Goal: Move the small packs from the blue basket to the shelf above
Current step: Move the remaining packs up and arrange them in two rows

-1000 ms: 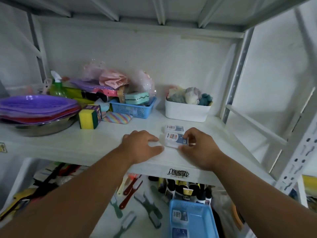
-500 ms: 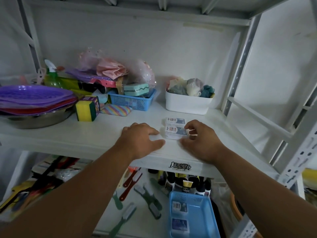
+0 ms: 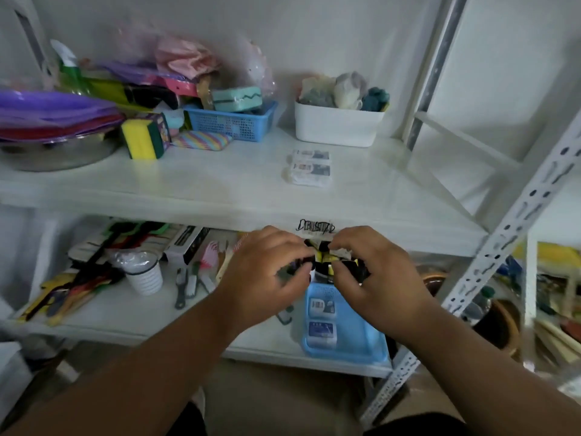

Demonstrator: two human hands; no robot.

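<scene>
Two small white packs (image 3: 311,154) (image 3: 310,174) lie one behind the other on the upper shelf (image 3: 204,184), in front of a white tub. On the lower shelf stands the blue basket (image 3: 371,354), with two more small packs (image 3: 320,306) (image 3: 323,333) in its left half. My left hand (image 3: 270,272) and right hand (image 3: 374,275) hover side by side just below the upper shelf's front edge, above the basket's far end. Their fingers are loosely curled, tips close together, with nothing in them. Behind the hands, black and yellow bottles (image 3: 323,269) are partly hidden.
The upper shelf carries a white tub (image 3: 336,127) of cloths, a blue mesh basket (image 3: 232,122), sponges (image 3: 143,138), purple plates and a steel bowl (image 3: 56,152). Brushes, a white cup (image 3: 144,272) and tools crowd the lower shelf's left. A perforated metal upright (image 3: 503,240) slants at right.
Both hands have left the packs on the upper shelf and dropped below its front edge, toward the blue basket. The view has tilted downward.
</scene>
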